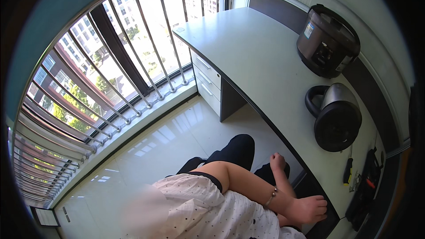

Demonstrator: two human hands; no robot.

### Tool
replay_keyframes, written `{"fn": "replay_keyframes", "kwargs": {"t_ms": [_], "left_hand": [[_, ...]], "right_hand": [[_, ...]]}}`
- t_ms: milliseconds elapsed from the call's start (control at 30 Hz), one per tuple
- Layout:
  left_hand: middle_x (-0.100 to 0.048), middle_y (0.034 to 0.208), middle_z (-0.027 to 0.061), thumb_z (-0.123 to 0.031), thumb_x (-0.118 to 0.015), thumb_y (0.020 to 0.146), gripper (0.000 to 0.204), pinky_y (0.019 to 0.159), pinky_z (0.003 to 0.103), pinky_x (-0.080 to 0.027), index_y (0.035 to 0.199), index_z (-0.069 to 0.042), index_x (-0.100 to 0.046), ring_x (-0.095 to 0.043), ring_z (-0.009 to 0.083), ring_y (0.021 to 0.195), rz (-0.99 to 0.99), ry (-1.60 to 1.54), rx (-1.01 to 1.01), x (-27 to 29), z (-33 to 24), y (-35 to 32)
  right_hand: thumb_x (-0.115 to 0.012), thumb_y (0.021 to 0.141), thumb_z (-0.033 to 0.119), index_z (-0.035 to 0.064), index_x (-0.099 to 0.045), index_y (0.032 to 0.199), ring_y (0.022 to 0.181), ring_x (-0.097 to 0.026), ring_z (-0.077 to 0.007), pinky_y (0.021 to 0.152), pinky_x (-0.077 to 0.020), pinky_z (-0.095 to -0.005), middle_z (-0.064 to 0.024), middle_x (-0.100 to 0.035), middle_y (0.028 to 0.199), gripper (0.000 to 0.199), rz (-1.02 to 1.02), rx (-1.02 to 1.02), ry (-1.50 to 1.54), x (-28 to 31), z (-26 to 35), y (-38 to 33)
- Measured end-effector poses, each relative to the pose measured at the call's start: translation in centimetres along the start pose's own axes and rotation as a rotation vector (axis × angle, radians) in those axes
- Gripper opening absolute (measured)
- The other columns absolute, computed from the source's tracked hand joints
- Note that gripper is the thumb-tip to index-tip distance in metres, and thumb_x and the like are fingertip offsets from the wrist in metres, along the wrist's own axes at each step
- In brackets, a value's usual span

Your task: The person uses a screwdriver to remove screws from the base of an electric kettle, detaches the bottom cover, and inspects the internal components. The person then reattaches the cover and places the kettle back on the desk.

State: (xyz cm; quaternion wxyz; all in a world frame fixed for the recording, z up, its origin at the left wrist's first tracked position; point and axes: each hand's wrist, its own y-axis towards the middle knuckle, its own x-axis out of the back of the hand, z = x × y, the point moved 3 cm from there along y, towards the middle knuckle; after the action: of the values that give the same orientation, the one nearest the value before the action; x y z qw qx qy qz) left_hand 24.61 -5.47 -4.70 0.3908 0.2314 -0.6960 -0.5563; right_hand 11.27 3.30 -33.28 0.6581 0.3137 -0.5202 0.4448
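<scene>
My forearms cross below the desk's front edge. The left arm, with a beaded bracelet (pixel 273 193) near its wrist, reaches right over the other forearm. My left hand (pixel 311 208) is loosely closed beside the desk edge, and nothing shows in its curled fingers. From beneath that arm my right hand (pixel 278 161) points up near my dark-clad knee, its fingers folded in with no object visible. Nearest on the desk (pixel 283 106) is a kettle (pixel 338 119) with a silver body and black base, tipped toward me in the view. Behind it stands a dark brown rice cooker (pixel 328 42).
A yellow-and-black screwdriver (pixel 348 171) lies on the desk's right part, beside small metal bits and a black tool bag (pixel 366 183) with a red detail. White drawers (pixel 206 77) hang under the desk's far end. A barred window (pixel 110 57) runs along the left.
</scene>
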Motion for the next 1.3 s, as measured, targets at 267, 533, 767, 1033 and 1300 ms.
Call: {"fn": "replay_keyframes", "kwargs": {"t_ms": [267,533,767,1033,1300], "left_hand": [[-0.045,0.068,-0.0006,-0.015,-0.054,0.090,0.021,0.059,0.033,-0.037,0.069,-0.013,-0.053,-0.048,0.0163,0.068,0.019,0.018,-0.350,0.6,-4.2,1.8],[-0.048,0.071,0.0038,-0.015,-0.054,0.086,0.015,0.071,0.041,-0.040,0.085,-0.002,-0.062,-0.050,0.0201,0.069,-0.082,-0.028,-0.207,0.7,-4.1,1.2],[-0.047,0.075,0.0102,-0.029,-0.052,0.080,0.037,0.076,0.048,-0.038,0.092,0.005,-0.060,-0.049,0.0272,0.072,-0.028,-0.180,-0.063,0.1,-1.4,-1.6],[-0.058,0.084,0.0059,-0.016,-0.061,0.071,0.010,0.072,0.038,-0.042,0.079,-0.010,-0.062,-0.057,0.0253,0.087,0.788,0.573,0.792,5.5,12.1,-22.3],[-0.060,0.088,0.0080,-0.018,-0.059,0.074,0.014,0.077,0.038,-0.040,0.083,-0.009,-0.065,-0.056,0.0242,0.092,0.675,0.811,1.085,10.7,15.3,-32.0]], "right_hand": [[-0.053,0.086,0.027,0.0034,-0.064,0.083,0.078,-0.064,-0.0398,0.070,-0.0524,-0.0491,-0.0208,-0.066,0.081,0.027,0.116,0.067,-0.041,-0.7,2.3,-0.8],[-0.054,0.085,0.027,0.0036,-0.062,0.076,0.075,-0.062,-0.0413,0.067,-0.0504,-0.0511,-0.0208,-0.065,0.079,0.026,0.054,0.079,0.078,-1.4,1.9,-1.0],[-0.054,0.085,0.028,0.0046,-0.062,0.077,0.076,-0.063,-0.0407,0.068,-0.0510,-0.0506,-0.0201,-0.065,0.080,0.026,0.066,0.159,0.080,-1.0,3.5,-1.5],[-0.055,0.085,0.033,0.0032,-0.063,0.079,0.080,-0.064,-0.0394,0.071,-0.0518,-0.0492,-0.0194,-0.066,0.086,0.031,-0.043,0.068,0.190,-0.1,-1.7,-2.8],[-0.059,0.086,0.021,0.0057,-0.057,0.070,0.062,-0.062,-0.0356,0.054,-0.0496,-0.0436,-0.0147,-0.062,0.067,0.023,-0.095,0.619,0.397,16.5,19.7,-9.4]]}}
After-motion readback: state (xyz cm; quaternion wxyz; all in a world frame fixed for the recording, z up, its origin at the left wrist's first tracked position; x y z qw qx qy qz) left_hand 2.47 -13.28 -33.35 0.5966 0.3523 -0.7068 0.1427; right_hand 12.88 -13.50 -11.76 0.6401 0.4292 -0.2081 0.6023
